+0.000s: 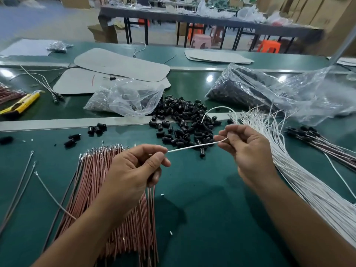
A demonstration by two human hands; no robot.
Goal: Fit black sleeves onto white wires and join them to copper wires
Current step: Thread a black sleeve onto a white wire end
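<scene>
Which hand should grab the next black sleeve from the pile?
Probably the right hand: its fingertips sit beside the black sleeves, while the left hand pinches the white wire and copper wires.

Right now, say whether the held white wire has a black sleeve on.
Bare where visible: white wire shows no sleeve between left hand and right hand; inside grips, cannot tell.

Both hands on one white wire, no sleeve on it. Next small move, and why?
Probably the right hand lets go and picks a black sleeve from the pile: the white wire spanning to the left hand looks bare.
</scene>
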